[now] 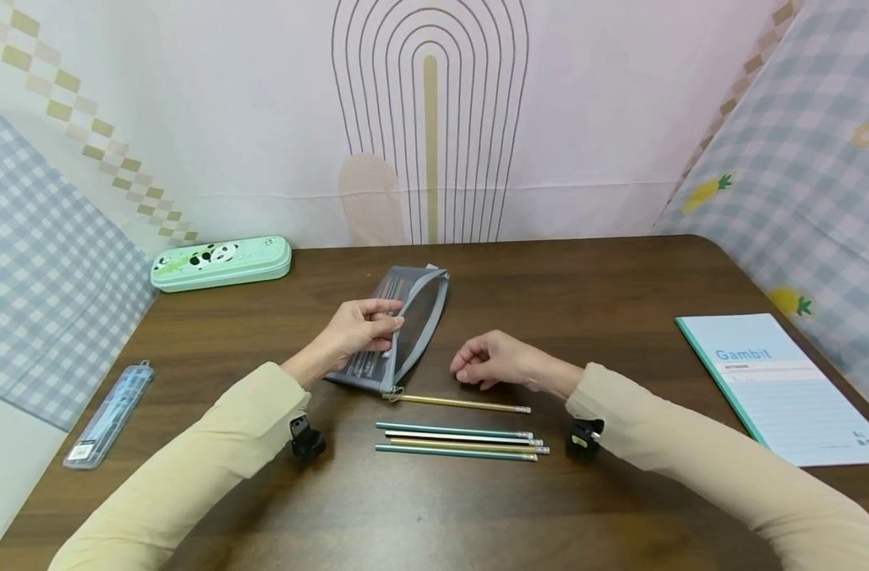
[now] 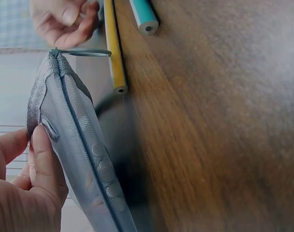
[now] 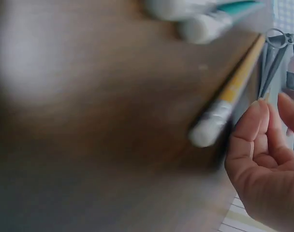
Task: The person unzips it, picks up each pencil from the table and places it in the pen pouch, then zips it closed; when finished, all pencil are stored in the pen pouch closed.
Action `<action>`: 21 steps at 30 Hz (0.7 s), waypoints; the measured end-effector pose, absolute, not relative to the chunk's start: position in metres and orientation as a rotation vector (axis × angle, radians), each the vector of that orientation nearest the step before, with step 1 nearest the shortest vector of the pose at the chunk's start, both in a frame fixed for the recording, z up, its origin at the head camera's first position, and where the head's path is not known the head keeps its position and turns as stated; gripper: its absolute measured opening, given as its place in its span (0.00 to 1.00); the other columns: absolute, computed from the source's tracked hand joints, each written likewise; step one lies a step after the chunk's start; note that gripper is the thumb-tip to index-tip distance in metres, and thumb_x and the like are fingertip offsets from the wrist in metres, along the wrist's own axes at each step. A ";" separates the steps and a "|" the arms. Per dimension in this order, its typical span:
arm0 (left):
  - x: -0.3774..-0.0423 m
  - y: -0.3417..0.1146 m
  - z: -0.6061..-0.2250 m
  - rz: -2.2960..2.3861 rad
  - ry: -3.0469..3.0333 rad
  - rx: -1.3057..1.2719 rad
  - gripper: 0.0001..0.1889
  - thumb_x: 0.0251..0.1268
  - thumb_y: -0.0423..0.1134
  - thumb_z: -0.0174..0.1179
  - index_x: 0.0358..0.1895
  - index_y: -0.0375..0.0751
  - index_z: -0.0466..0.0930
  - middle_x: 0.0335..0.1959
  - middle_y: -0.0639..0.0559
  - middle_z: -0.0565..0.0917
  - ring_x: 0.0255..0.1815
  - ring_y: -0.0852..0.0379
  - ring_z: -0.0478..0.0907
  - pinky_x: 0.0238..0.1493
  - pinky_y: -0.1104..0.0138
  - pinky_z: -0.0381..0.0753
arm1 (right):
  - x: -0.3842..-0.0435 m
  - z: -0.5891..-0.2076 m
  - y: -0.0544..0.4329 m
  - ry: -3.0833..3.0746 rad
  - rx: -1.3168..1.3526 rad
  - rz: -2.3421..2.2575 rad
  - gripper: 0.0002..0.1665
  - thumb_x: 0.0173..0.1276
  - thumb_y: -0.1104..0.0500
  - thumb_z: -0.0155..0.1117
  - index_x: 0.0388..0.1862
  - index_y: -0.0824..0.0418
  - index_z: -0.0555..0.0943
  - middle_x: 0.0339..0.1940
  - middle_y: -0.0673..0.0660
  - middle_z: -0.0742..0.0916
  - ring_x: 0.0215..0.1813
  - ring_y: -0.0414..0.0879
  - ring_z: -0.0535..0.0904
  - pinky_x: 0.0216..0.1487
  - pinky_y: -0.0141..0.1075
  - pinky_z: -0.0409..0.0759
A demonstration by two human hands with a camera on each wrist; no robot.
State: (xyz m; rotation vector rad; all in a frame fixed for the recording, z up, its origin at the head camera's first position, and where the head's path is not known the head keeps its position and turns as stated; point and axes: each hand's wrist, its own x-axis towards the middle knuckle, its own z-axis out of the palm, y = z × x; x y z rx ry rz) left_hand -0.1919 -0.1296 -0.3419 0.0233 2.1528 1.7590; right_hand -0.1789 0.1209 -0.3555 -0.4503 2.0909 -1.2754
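Observation:
My left hand (image 1: 356,327) pinches the near edge of a grey mesh zip pouch (image 1: 363,369), thumb on one side and fingertips on the other. The pouch's mouth gapes toward the right, and its zip ring (image 2: 86,52) overlaps the tip end of a gold pencil (image 1: 463,404). To the right of the pouch, my right hand (image 1: 502,361) hovers low over the table with loosely bent fingers. Nothing shows between its thumb and fingertips in the right wrist view. Several more pencils, green (image 1: 456,452), white (image 1: 452,437) and gold (image 1: 491,448), lie side by side below the gold one.
A mint panda pencil case (image 1: 227,274) stands at the back left of the brown table (image 1: 420,515). At the left edge lies a slim, clear blue case (image 1: 112,416). A Gambit notebook (image 1: 791,396) lies at the right, and patterned cloth (image 1: 263,119) hangs behind.

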 end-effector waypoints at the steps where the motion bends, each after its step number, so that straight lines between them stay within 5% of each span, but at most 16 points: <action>1: -0.192 -0.130 -0.342 1.757 2.152 0.022 0.23 0.66 0.33 0.58 0.63 0.32 0.70 0.31 0.55 0.79 0.27 0.66 0.76 0.29 0.75 0.81 | -0.177 -0.357 0.124 2.103 -0.483 -1.251 0.09 0.64 0.65 0.64 0.41 0.69 0.80 0.30 0.52 0.83 0.32 0.40 0.76 0.34 0.33 0.81; 10: -0.192 -0.128 -0.342 1.756 2.154 0.021 0.22 0.66 0.33 0.58 0.63 0.32 0.70 0.31 0.55 0.79 0.27 0.67 0.76 0.29 0.76 0.81 | -0.167 -0.364 0.128 2.121 -0.707 -1.235 0.08 0.58 0.70 0.66 0.37 0.72 0.81 0.27 0.51 0.83 0.29 0.38 0.73 0.31 0.26 0.74; 21: -0.191 -0.129 -0.342 1.775 2.158 0.025 0.22 0.65 0.32 0.58 0.62 0.31 0.70 0.29 0.56 0.78 0.25 0.67 0.76 0.27 0.76 0.80 | -0.160 -0.364 0.123 2.342 -0.921 -0.988 0.03 0.56 0.67 0.69 0.27 0.62 0.82 0.21 0.47 0.78 0.25 0.35 0.71 0.28 0.26 0.72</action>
